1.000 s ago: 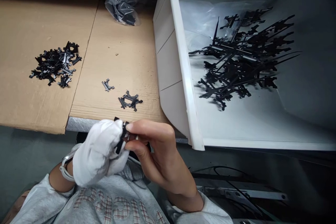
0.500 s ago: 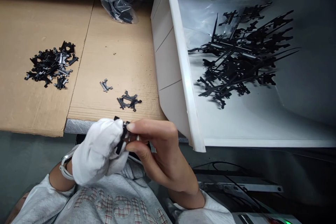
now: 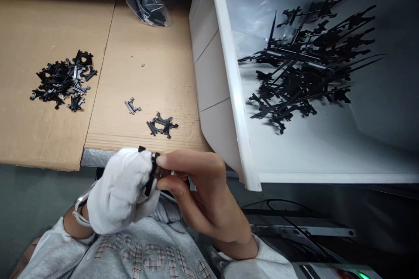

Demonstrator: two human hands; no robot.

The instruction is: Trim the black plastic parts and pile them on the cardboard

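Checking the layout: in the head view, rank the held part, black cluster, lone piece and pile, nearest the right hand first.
1. Held part: touching the right hand.
2. Black cluster: near edge of the cardboard.
3. Lone piece: left of the cluster.
4. Pile: far left on the cardboard.

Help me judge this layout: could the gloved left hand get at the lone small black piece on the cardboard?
Probably yes: nothing visible blocks the left hand from the lone piece, though that hand holds a black part.
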